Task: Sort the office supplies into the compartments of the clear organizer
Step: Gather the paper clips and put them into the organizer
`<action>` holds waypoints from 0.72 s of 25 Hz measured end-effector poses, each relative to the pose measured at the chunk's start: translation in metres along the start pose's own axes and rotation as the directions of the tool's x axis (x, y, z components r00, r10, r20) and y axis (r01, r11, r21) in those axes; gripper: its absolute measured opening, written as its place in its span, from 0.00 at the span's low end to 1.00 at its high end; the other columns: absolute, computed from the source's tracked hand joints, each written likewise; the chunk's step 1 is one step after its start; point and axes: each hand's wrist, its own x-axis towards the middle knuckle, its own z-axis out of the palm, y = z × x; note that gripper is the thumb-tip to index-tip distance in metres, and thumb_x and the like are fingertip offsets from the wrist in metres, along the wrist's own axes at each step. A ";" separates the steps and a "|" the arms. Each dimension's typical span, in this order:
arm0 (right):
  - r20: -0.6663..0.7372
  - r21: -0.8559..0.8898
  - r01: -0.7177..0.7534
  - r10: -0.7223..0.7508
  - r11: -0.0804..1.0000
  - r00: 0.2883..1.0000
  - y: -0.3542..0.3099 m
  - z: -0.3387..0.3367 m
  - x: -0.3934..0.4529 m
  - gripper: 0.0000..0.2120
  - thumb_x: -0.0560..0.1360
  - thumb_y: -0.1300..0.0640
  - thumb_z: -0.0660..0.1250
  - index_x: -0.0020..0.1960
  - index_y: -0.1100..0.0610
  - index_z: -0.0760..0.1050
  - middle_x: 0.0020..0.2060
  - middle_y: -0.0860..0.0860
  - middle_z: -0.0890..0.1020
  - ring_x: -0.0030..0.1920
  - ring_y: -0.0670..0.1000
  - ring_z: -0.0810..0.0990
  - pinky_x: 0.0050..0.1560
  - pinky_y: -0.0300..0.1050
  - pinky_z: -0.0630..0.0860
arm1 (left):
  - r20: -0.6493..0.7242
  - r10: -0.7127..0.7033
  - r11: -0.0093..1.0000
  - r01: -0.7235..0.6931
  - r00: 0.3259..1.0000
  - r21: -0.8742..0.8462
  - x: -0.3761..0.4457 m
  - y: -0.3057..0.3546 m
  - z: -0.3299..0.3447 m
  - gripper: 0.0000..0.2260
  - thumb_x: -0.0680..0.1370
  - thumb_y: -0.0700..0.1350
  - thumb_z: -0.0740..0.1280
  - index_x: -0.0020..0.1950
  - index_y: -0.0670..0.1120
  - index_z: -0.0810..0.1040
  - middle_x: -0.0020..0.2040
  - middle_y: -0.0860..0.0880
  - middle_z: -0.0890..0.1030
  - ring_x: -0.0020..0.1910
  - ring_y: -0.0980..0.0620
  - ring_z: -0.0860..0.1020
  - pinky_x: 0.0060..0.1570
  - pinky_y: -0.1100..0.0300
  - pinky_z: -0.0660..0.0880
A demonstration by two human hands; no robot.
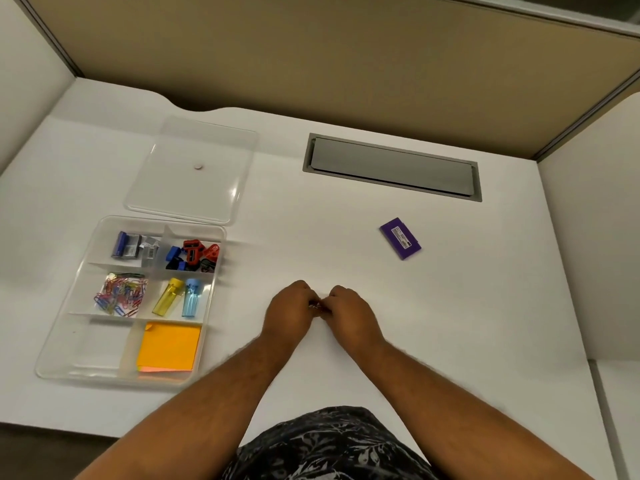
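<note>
Overhead, white desk [346,237] amid beige partitions [311,46]; hands pinching something tiny, unidentifiable.

Organizer [52,355] left on desk [450,323], lid [207,188] behind it; staples box [400,238] right, behind both hands.

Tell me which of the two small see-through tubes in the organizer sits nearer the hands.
The blue-capped clear tube; the yellow tube lies on its far side, beside the paper clips.

A single head-worn wide-angle view looked forward and steeply down from above the near edge of the white rectangular desk [346,237], close over it, facing the tan fabric partition wall [311,57] behind the desk.
</note>
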 end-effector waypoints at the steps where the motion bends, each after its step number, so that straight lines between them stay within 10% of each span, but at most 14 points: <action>1: 0.002 -0.010 -0.007 0.007 1.000 1.000 0.001 -0.002 0.004 0.11 0.81 0.53 0.63 0.52 0.56 0.82 0.45 0.51 0.79 0.47 0.52 0.78 0.48 0.52 0.77 | 0.008 -0.006 1.000 0.006 1.000 0.007 0.002 0.003 -0.001 0.05 0.76 0.51 0.72 0.48 0.52 0.86 0.45 0.54 0.81 0.45 0.54 0.79 0.44 0.61 0.73; 13: -0.005 -0.007 -0.062 0.062 0.998 0.998 -0.006 -0.009 0.018 0.04 0.69 0.59 0.68 0.37 0.57 0.75 0.35 0.54 0.82 0.37 0.56 0.78 0.38 0.49 0.73 | 0.064 -0.145 0.989 0.147 0.987 -0.028 0.009 0.007 -0.018 0.08 0.67 0.40 0.70 0.42 0.50 0.86 0.40 0.54 0.85 0.43 0.54 0.81 0.42 0.59 0.78; 18: -0.050 0.400 -0.242 0.285 0.884 0.957 -0.006 -0.005 0.010 0.04 0.67 0.58 0.76 0.36 0.55 0.82 0.31 0.44 0.82 0.36 0.45 0.81 0.41 0.41 0.78 | 0.012 -0.156 0.975 0.156 0.988 -0.157 -0.012 -0.010 -0.029 0.08 0.68 0.40 0.70 0.43 0.50 0.87 0.41 0.56 0.85 0.41 0.56 0.82 0.41 0.63 0.77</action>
